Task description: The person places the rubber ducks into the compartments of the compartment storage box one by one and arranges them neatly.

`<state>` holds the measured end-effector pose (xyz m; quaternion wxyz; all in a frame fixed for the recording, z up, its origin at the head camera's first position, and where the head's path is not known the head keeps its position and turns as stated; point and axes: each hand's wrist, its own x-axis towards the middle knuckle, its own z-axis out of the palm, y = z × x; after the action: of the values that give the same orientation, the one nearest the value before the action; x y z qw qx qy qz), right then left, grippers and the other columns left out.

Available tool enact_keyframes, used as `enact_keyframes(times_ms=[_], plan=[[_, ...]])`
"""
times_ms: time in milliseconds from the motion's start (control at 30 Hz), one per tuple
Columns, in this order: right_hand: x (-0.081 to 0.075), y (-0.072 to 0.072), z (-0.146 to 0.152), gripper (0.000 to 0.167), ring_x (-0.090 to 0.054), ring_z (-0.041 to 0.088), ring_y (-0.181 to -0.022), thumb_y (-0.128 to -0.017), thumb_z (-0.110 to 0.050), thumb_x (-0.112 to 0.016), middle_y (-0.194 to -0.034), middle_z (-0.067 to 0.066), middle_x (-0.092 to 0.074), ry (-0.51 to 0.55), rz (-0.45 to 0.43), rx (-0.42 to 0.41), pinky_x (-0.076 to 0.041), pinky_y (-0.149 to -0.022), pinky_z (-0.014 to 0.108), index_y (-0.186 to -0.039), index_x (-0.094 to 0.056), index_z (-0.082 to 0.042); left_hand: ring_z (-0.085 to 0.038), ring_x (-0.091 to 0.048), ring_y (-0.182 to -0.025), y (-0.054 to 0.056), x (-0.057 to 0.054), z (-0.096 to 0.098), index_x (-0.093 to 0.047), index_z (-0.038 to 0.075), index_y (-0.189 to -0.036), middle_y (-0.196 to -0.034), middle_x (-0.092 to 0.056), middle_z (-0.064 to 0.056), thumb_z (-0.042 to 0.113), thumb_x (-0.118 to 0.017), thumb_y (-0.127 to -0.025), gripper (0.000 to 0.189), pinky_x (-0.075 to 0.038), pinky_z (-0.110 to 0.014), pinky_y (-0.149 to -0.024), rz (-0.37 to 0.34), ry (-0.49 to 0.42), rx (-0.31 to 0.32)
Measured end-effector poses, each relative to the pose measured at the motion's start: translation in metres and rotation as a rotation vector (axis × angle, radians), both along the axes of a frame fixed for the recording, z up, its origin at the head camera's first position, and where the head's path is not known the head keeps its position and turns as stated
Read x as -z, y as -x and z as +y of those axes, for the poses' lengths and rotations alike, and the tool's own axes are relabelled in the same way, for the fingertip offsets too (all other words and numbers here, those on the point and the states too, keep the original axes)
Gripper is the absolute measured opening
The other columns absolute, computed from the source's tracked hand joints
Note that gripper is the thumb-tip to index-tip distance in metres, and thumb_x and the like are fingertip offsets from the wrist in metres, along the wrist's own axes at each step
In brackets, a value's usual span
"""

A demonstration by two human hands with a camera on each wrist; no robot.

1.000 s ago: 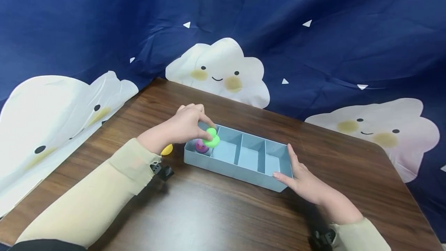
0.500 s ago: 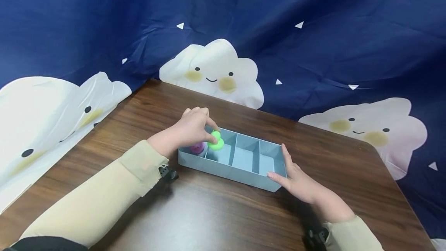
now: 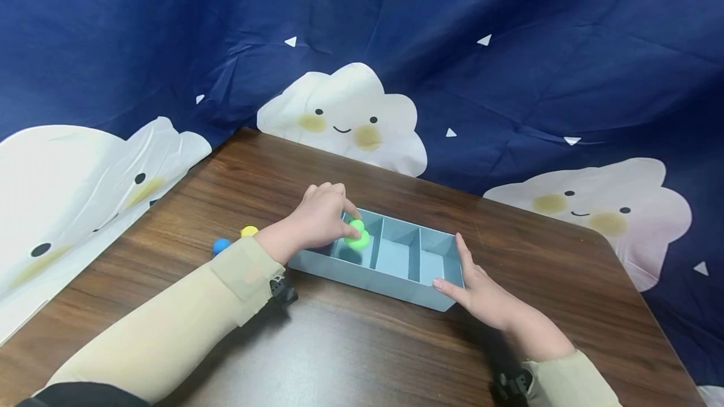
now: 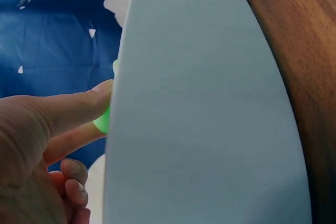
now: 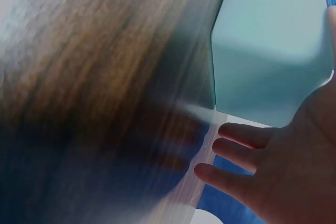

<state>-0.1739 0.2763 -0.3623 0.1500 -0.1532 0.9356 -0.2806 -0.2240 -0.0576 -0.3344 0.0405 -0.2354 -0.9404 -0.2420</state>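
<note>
Between thumb and index finger, my left hand [image 3: 321, 217] pinches a small bright green toy [image 3: 357, 242] made of two rounded lumps. The toy is over the second compartment from the left of a light blue divided box [image 3: 367, 278]. In the left wrist view the box's outer wall [image 4: 199, 98] hides part of the toy [image 4: 102, 121]. My right hand [image 3: 486, 294] holds the box's right end, thumb on the near rim and index finger at the far corner. In the right wrist view, the other fingers [image 5: 236, 153] lie spread beside the box end [image 5: 268, 61].
A blue ball-like item [image 3: 221, 245] and a yellow toy [image 3: 249, 230] lie on the wooden table [image 3: 226, 193], left of the box and partly behind the left sleeve. The two right compartments [image 3: 396, 259] show bare floors. A blue cloud-patterned cloth [image 3: 339, 17] hangs behind the table.
My left hand has moved right and slightly down with the green toy, from the leftmost divider to over the second compartment. It now covers the purple toy in the leftmost compartment. The right hand stays on the box.
</note>
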Motion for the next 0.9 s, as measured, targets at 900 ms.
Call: enact_keyframes(times_ms=[900], plan=[[0.005,0.000,0.002,0.100,-0.002,0.053,-0.142,-0.099,-0.047,-0.054,-0.159,0.028,0.009,0.042,0.012,-0.002,-0.013,-0.105,0.070,-0.153,0.025,-0.017,-0.020,-0.050,-0.092,-0.005,0.022,0.018,-0.079,0.027,-0.105,-0.105,-0.065,0.004,0.037,-0.083,-0.078,0.029,-0.030,-0.041,-0.081,-0.007,0.138,-0.108]])
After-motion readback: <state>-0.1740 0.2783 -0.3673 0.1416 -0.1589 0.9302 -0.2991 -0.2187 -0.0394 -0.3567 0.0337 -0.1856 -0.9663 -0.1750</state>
